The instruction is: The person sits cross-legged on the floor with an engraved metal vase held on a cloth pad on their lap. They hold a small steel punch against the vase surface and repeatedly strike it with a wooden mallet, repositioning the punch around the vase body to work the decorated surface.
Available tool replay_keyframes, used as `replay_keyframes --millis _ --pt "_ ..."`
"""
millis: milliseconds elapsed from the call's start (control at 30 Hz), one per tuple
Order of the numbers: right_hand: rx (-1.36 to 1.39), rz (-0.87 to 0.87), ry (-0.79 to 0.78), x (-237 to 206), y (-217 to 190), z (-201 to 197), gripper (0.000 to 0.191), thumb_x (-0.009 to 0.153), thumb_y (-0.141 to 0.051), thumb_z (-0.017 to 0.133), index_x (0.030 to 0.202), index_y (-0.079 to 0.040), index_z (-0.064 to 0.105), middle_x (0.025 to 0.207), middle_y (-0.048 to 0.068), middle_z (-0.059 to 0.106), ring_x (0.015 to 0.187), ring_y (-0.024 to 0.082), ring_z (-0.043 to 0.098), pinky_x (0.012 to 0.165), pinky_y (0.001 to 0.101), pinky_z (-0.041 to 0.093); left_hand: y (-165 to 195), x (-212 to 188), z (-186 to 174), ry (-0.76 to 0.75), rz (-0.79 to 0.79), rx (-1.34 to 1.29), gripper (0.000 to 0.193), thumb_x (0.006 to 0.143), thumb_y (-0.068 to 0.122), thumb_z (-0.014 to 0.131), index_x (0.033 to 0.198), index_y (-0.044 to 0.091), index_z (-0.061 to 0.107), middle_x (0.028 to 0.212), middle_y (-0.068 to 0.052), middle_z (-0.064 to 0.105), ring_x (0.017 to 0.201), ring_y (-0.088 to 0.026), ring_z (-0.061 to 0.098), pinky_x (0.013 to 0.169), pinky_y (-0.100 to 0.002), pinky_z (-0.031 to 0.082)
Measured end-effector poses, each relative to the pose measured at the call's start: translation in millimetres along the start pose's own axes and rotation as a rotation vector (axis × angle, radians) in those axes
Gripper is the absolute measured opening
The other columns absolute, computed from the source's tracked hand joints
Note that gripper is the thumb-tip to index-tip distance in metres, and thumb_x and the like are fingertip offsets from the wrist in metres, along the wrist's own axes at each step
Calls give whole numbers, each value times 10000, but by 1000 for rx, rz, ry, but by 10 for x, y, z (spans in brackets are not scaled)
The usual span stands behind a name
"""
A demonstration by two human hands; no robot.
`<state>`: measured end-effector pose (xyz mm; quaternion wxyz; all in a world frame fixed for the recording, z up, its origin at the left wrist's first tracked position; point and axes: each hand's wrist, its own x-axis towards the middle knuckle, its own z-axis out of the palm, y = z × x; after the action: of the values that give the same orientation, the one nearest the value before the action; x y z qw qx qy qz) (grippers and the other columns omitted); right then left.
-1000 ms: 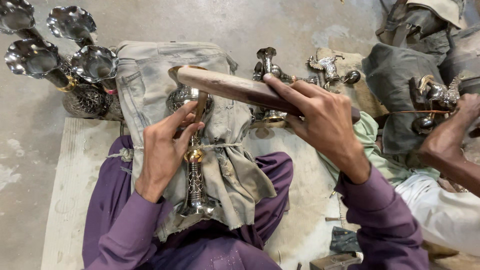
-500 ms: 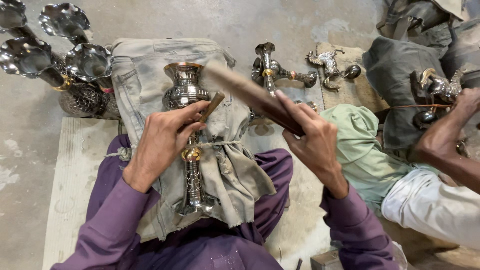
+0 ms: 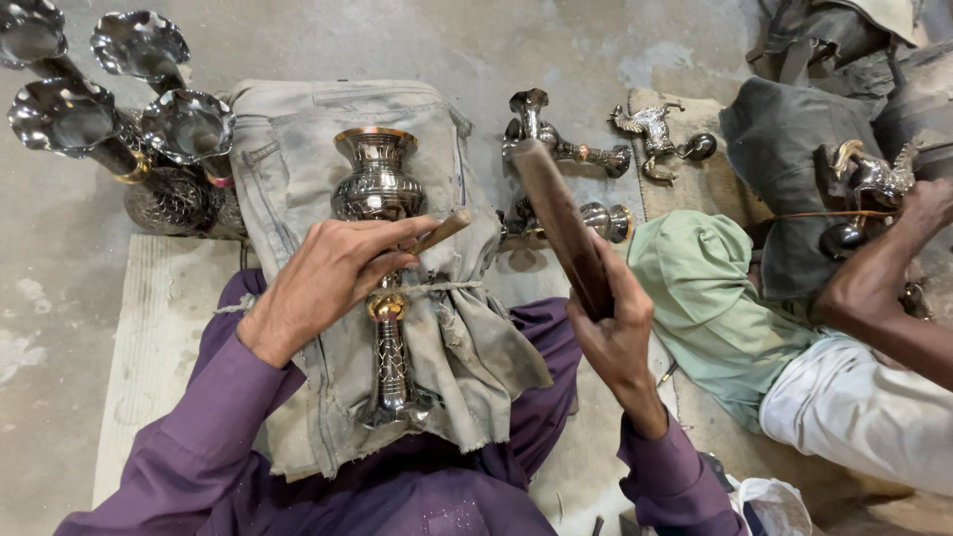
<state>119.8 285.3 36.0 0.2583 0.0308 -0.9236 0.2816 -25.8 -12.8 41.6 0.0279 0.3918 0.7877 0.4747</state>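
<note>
Vase: an engraved silver-coloured metal vase (image 3: 380, 268) with brass-coloured bands is lying along my lap on a grey cloth (image 3: 298, 199), its mouth pointing to the far side.
Left hand: my left hand (image 3: 333, 273) is resting over the vase's neck, the fingers closed around a small wooden-handled punch (image 3: 440, 230) and pressing it against the metal.
Right hand: my right hand (image 3: 615, 333) is gripping a long wooden stick (image 3: 561, 223), all fingers wrapped around its near end, and I am holding it raised, to the right of the vase.
Main risk: I am judging that a blow landing off the punch could be hitting my left fingers (image 3: 402, 238), because they are sitting very close to its head.
Second risk: the vase is round and only the cloth and my hand are keeping it in place, so it may be rolling under a stroke and the punch may be scratching the pattern.
Surroundings: other metal pieces (image 3: 556, 149) are standing on the far floor, and another person's arm (image 3: 874, 288) is working at the right, near the path of the stick.
</note>
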Motion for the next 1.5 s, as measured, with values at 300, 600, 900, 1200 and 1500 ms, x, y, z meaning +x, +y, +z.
replay_keyframes --millis 300,600,900,1200,1500 --pt "-34 90 -5 -208 87 66 752 814 46 695 1531 -54 493 1274 169 715 1025 233 752 847 347 613 -63 64 -16 -132 73 52 460 852 79 704 1308 120 665 1013 -134 757 821 -351 714 679 -459 541" --pt "127 135 63 -830 428 301 596 874 68 696 1446 17 538 1271 159 720 1133 232 719 964 371 591 -111 62 -42 -171 205 85 481 821 41 695 1287 159 699 1099 -83 768 862 -312 732 690 -431 574" --pt "-91 177 17 -1015 383 473 763 755 13 718 1485 -78 516 1313 242 690 1144 356 713 932 383 569 -31 128 -40 -253 114 170 457 888 76 660 1311 242 707 1118 -18 781 798 -281 739 656 -410 578" --pt "-29 239 41 -913 258 409 745 800 38 692 1509 -47 480 1278 240 691 1132 344 726 931 403 565 -103 144 -118 -113 166 64 501 834 55 719 1326 95 635 1055 -122 766 888 -339 734 723 -458 556" --pt "-21 180 95 -760 235 406 684 871 17 717 1510 -38 481 1247 212 708 1087 286 741 907 372 584 -125 152 -83 -162 156 91 498 843 39 700 1332 122 653 1100 -96 775 861 -307 742 734 -460 564"
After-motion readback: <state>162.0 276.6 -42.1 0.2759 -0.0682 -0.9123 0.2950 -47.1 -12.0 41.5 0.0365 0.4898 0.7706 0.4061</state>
